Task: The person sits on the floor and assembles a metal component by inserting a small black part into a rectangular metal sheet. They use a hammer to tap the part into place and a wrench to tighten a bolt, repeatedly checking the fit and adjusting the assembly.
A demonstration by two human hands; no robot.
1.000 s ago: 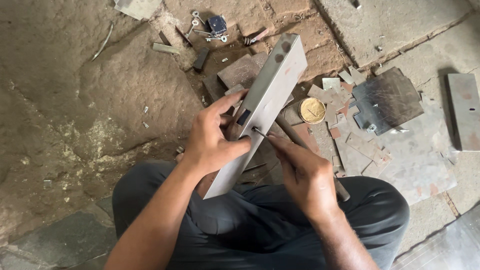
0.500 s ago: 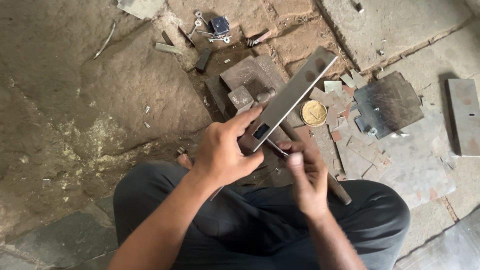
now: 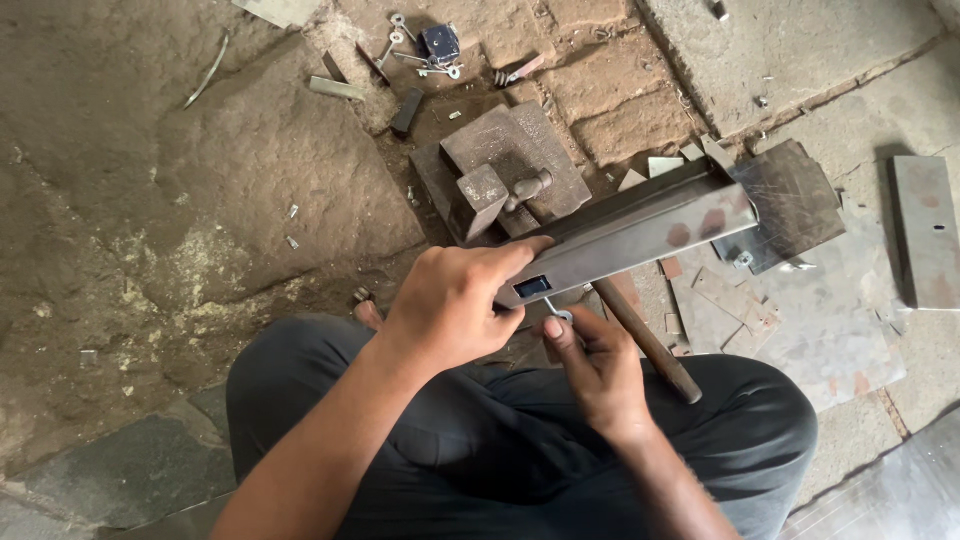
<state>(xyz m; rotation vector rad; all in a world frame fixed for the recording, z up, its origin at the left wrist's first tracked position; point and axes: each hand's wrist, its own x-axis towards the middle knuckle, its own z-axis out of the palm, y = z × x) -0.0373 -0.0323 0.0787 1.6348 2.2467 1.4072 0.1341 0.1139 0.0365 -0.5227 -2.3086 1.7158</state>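
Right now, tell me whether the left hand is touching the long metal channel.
Touching. The head view shows the left hand wrapped over the near end of the long metal channel, fingers lying on its top edge.

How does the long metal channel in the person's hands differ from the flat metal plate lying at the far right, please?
The metal channel is long, folded along its edges and held off the floor by the left hand; the flat plate is shorter, unfolded and lies on the ground untouched. The channel has a rectangular cut-out near the right hand; the plate shows none. Both are grey with rusty patches.
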